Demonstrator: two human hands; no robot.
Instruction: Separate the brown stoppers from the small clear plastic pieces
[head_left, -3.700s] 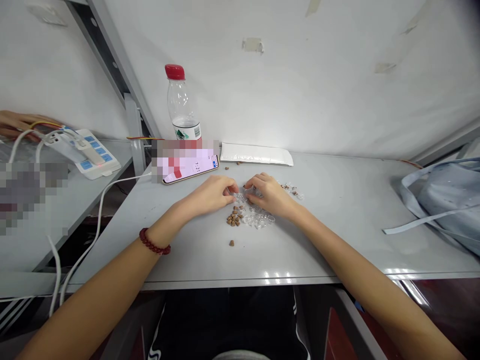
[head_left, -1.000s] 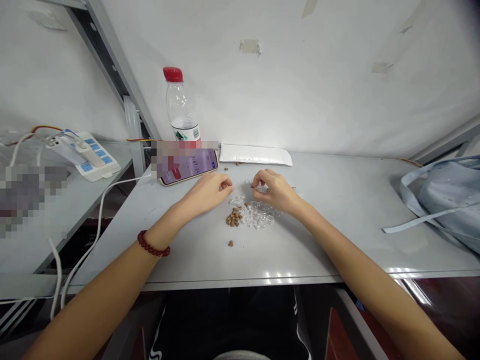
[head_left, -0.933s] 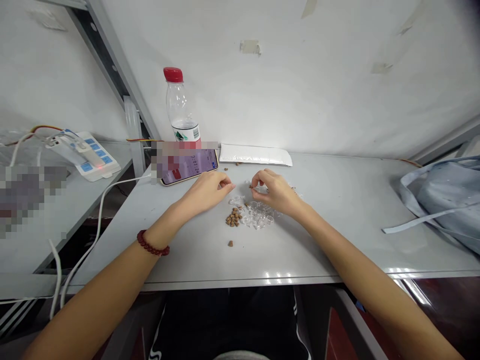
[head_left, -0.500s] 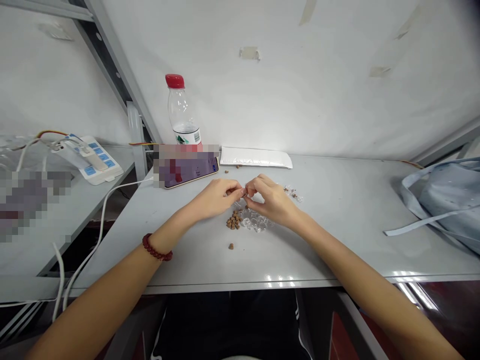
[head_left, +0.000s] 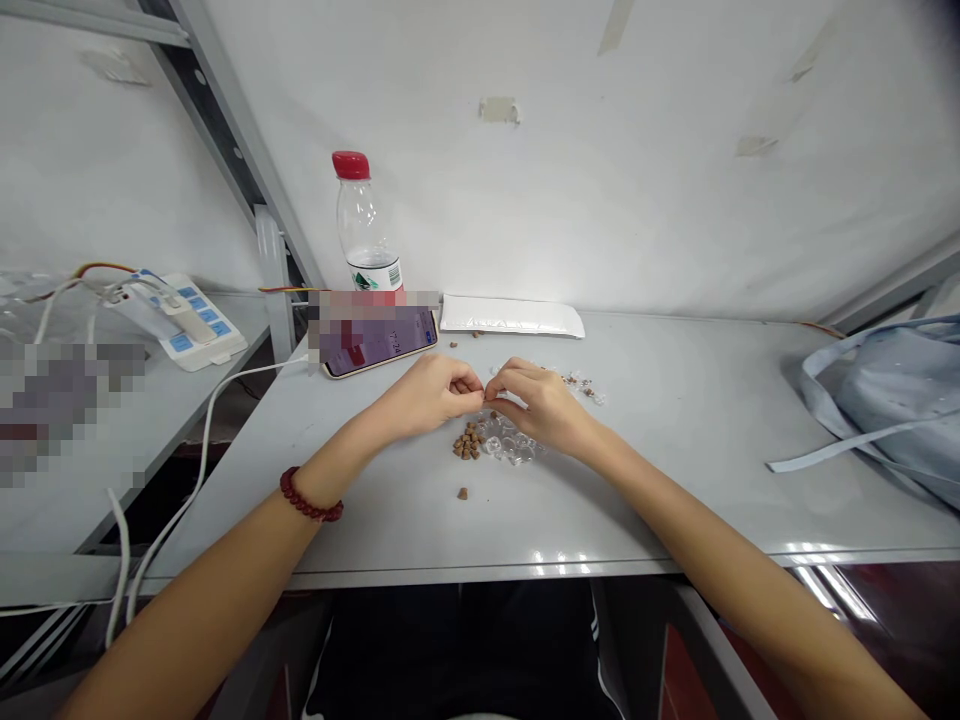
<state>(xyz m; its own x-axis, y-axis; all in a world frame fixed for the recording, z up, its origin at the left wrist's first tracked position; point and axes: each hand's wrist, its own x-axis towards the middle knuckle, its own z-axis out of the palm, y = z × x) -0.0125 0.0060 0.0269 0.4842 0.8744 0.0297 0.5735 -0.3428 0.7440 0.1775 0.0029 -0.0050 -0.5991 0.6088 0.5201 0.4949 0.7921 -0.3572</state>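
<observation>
My left hand [head_left: 442, 390] and my right hand [head_left: 534, 398] meet above the desk, thumbs and forefingers pinched together. Whatever lies between the fingertips is too small and covered to make out. Just below them sits a small heap of brown pellets [head_left: 467, 442]. Beside it, partly under my right hand, are clear plastic pieces [head_left: 510, 443], some of them round. One loose brown pellet [head_left: 463, 493] lies nearer the desk's front edge. Past my right hand are more clear bits mixed with brown crumbs [head_left: 581, 384].
A phone [head_left: 382, 342] leans against a red-capped bottle [head_left: 367, 225] at the back left. Along the wall rests a flat white packet [head_left: 511, 315]. A power strip [head_left: 187, 318] with white cables is at far left, a pale blue bag [head_left: 892, 400] at far right.
My fingertips have dropped slightly, and the fingers of my right hand lie lower and flatter. The pellets and plastic pieces have not moved.
</observation>
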